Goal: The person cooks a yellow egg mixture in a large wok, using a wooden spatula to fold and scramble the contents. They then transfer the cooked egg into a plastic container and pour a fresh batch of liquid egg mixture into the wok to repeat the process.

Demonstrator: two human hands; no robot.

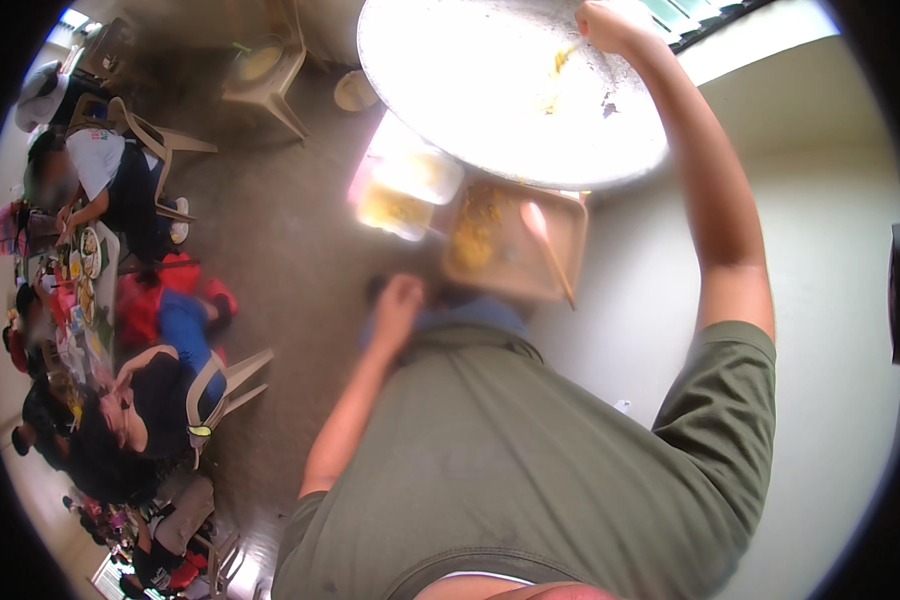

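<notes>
In the head view, the right hand (610,28) is curled at about one o'clock over the big pale pan (515,110), though glare hides what it grips, while the left hand (400,298), fingers bent, hangs near the waist, with no grip discernible. Yellow food scraps (562,62) lie in the pan, and a tray (578,245) of more sits at its six o'clock, so this looks like clearing the pan; next probably calls for gathering the scraps trayward.

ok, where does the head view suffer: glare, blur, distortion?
Head view, top: glare bleaches the big round pan nearly white; head view, centre: the left hand and brown tray look soft; head view, left: fisheye tips the seated people sideways, small, near the black rim.
</notes>
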